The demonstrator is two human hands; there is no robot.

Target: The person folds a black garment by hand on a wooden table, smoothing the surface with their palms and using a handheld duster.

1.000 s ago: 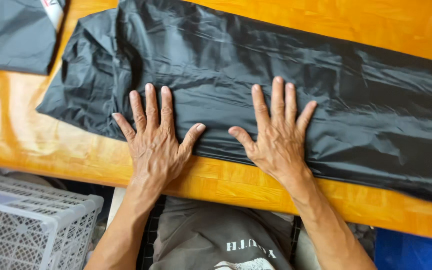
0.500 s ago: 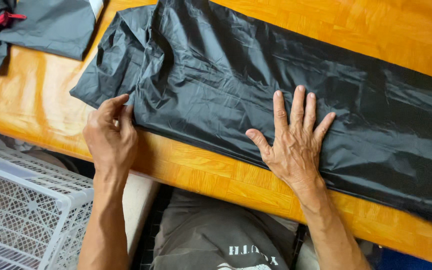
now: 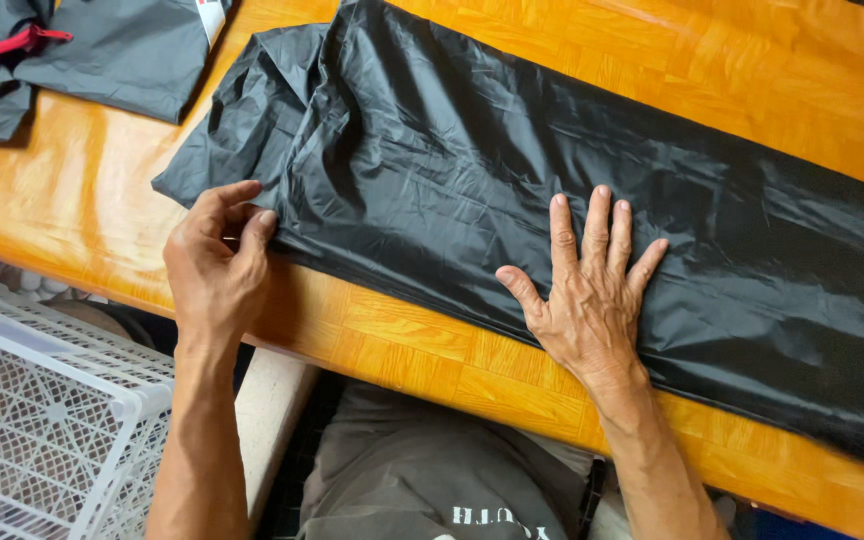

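the black nylon garment (image 3: 512, 180) lies folded into a long strip; right hand (image 3: 592, 290) presses flat, fingers spread, left hand (image 3: 217, 265) pinches its near-left corner; the end-to-end folding looks undone.

The black garment (image 3: 512, 170) is thin synthetic cloth, crinkled, with a faint sheen. The table (image 3: 432, 350) is glossy varnished wood in orange parquet blocks. The white crate (image 3: 42, 420) is matt plastic lattice.

Light: bright, even daylight.
Glare: pale sheen on the glossy worktop (image 3: 62, 190) at left.
Shadows: soft, short.
Focus: sharp throughout.
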